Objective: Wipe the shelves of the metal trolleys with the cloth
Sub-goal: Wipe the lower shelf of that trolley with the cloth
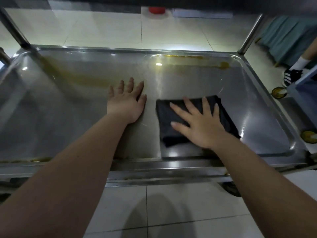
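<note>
Nearest you, pale floor tiles run under the front rail of the metal trolley, and both your bare forearms reach over that rail onto its shelf, a shallow steel tray with a raised rim. A thin yellowish smear lies along the near rim at your left. Your right hand lies flat on the dark folded cloth, which rests on the right half of the shelf; the fingers are spread and straight, pressing down on the fabric rather than curled round it. Just beside the cloth, your left hand is planted palm down on bare metal near the shelf's middle, its fingers straight and relaxed, holding nothing. Beyond your hands a broad brownish film clouds the left rear of the shelf, and a yellow stain runs along the far rim, ending in a blob near the right rear corner. Two metal posts rise from the rear corners. To the right, yellow casters sit near a black-and-white shoe with a white sock above it, and teal fabric hangs behind. Farthest away, on the floor, stands something red, possibly a bucket or lid, too cropped to tell.
</note>
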`<action>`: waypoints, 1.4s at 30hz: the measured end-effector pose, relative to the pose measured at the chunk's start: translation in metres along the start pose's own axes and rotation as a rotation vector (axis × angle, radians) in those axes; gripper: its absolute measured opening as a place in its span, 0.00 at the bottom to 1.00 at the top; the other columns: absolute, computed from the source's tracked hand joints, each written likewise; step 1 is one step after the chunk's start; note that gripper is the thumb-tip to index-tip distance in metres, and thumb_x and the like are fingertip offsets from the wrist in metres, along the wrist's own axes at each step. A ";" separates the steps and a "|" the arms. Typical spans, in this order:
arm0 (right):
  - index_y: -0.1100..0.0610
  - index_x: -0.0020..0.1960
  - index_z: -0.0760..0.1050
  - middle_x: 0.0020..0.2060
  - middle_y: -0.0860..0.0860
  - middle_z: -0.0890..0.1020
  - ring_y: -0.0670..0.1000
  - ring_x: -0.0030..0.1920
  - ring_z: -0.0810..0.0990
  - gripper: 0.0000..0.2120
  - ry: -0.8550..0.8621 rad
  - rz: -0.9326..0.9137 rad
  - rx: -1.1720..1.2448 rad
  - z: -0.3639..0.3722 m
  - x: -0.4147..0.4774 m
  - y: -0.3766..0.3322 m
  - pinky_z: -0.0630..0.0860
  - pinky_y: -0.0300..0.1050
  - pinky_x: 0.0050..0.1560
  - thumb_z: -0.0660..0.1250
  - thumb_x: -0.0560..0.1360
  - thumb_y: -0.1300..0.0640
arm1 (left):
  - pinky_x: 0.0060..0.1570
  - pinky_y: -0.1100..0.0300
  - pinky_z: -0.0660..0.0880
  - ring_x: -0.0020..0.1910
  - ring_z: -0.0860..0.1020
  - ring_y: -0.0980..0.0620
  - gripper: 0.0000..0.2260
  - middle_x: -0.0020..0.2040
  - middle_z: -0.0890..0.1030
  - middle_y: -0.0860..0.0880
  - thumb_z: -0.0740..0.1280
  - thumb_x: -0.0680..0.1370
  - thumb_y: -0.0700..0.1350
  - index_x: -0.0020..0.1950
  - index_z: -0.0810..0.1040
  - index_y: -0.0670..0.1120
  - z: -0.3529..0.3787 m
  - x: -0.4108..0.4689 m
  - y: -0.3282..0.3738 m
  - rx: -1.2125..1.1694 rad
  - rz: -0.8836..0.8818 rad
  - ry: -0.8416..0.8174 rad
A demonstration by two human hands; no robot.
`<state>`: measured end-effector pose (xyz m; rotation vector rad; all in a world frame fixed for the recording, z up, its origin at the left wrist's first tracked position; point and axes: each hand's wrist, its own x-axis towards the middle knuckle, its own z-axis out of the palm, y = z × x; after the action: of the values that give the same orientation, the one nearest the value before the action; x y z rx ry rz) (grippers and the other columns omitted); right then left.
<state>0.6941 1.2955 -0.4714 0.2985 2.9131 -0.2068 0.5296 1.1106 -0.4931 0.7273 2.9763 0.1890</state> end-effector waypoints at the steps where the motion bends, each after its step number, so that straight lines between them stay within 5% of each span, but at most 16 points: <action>1: 0.27 0.74 0.38 0.79 0.40 0.38 0.64 0.77 0.34 0.29 0.014 0.017 0.003 -0.005 0.024 0.001 0.33 0.69 0.72 0.43 0.76 0.27 | 0.76 0.40 0.41 0.80 0.45 0.45 0.25 0.82 0.45 0.52 0.46 0.83 0.61 0.81 0.48 0.61 0.001 0.000 0.000 -0.004 0.001 0.003; 9: 0.31 0.77 0.44 0.80 0.43 0.42 0.66 0.77 0.36 0.31 0.033 0.117 0.051 -0.033 0.149 -0.008 0.33 0.71 0.72 0.46 0.76 0.27 | 0.76 0.41 0.41 0.80 0.44 0.47 0.25 0.82 0.44 0.54 0.45 0.83 0.61 0.80 0.46 0.62 0.001 -0.001 0.001 -0.014 0.001 0.007; 21: 0.27 0.72 0.30 0.77 0.39 0.32 0.62 0.76 0.30 0.35 -0.040 -0.035 -0.046 0.008 -0.042 -0.026 0.28 0.67 0.71 0.35 0.68 0.22 | 0.76 0.41 0.40 0.80 0.44 0.46 0.24 0.82 0.44 0.53 0.45 0.84 0.57 0.81 0.47 0.61 -0.002 -0.008 0.001 -0.034 0.004 0.014; 32: 0.30 0.76 0.43 0.80 0.42 0.41 0.66 0.77 0.36 0.33 0.013 0.207 0.065 -0.032 0.165 -0.014 0.33 0.73 0.71 0.47 0.75 0.25 | 0.76 0.40 0.40 0.80 0.42 0.47 0.24 0.82 0.43 0.53 0.44 0.84 0.58 0.81 0.46 0.61 0.001 -0.001 -0.001 -0.044 -0.004 -0.004; 42: 0.26 0.72 0.33 0.78 0.38 0.35 0.61 0.77 0.32 0.31 -0.030 0.018 -0.013 0.005 -0.035 -0.043 0.33 0.69 0.72 0.43 0.73 0.25 | 0.76 0.40 0.38 0.80 0.41 0.46 0.24 0.82 0.43 0.52 0.45 0.84 0.56 0.81 0.47 0.60 -0.006 -0.009 0.000 -0.068 0.000 -0.033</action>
<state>0.7198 1.2464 -0.4633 0.3172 2.8801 -0.1871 0.5364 1.1056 -0.4866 0.7152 2.9230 0.2736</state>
